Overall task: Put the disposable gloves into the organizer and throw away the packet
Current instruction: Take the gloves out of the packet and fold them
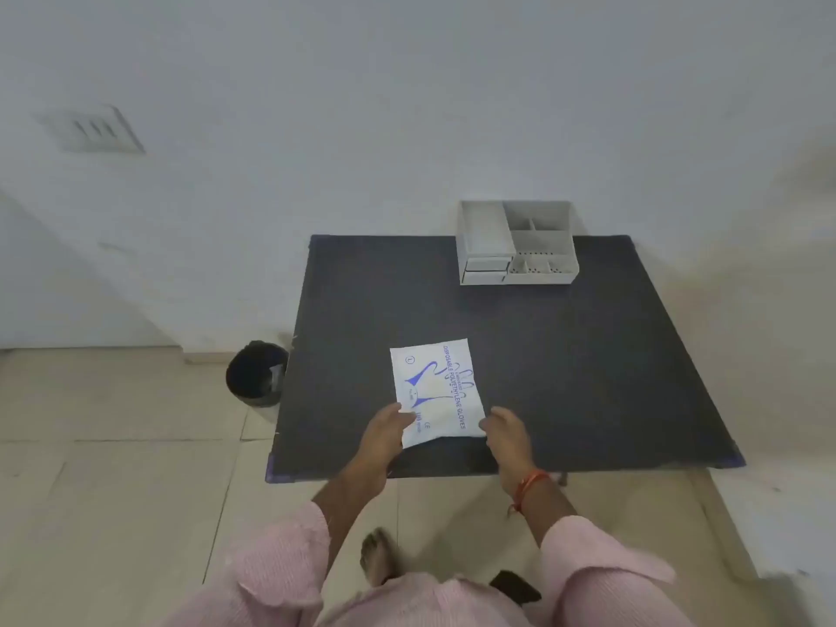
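Observation:
A white packet of disposable gloves [436, 391] with blue print lies flat on the dark table [565, 355], near its front edge. My left hand [384, 429] pinches the packet's near left corner. My right hand [506, 429] grips the near right corner. The grey organizer [518, 242] with several open compartments and two small drawers stands at the table's far edge against the wall, well beyond both hands.
A black waste bin [257, 374] stands on the tiled floor just left of the table. A white wall runs behind the table. My pink sleeves and one foot show at the bottom of the view.

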